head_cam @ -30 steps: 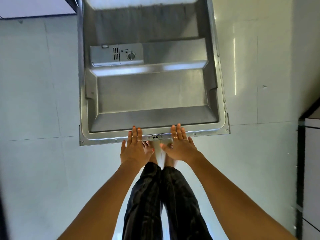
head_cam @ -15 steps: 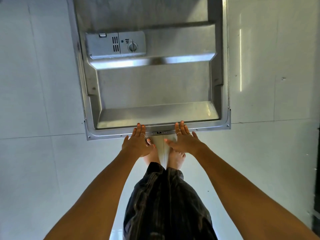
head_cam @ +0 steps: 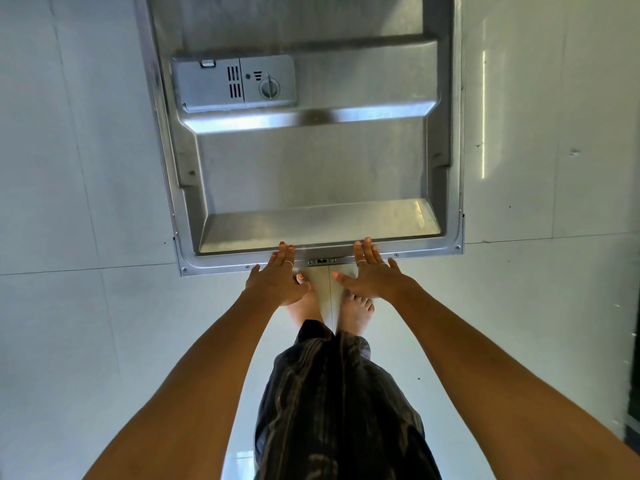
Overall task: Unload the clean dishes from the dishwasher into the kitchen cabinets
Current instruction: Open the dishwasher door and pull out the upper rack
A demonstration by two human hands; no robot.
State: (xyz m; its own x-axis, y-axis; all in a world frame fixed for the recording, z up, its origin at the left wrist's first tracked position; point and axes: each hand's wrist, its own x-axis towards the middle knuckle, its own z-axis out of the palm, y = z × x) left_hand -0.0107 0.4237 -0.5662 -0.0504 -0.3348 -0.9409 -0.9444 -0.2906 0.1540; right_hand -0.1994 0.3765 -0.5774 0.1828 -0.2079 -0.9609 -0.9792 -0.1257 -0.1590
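The open dishwasher door (head_cam: 311, 168) lies flat below me, its steel inner face up. A grey detergent dispenser (head_cam: 235, 84) sits on its upper left. My left hand (head_cam: 277, 278) and my right hand (head_cam: 372, 275) are both stretched out with straight fingers, fingertips resting on the door's near edge, one on each side of the latch (head_cam: 322, 261). Neither hand holds anything. No dishes or racks are in view.
Pale floor tiles (head_cam: 86, 202) lie on both sides of the door. My bare feet (head_cam: 356, 310) and dark trousers (head_cam: 339, 403) are just behind the door's edge. A dark cabinet edge (head_cam: 632, 375) shows at the far right.
The view has tilted down and the door now reaches higher in the frame. Both hands stay at the door's near edge, with fingers more spread.
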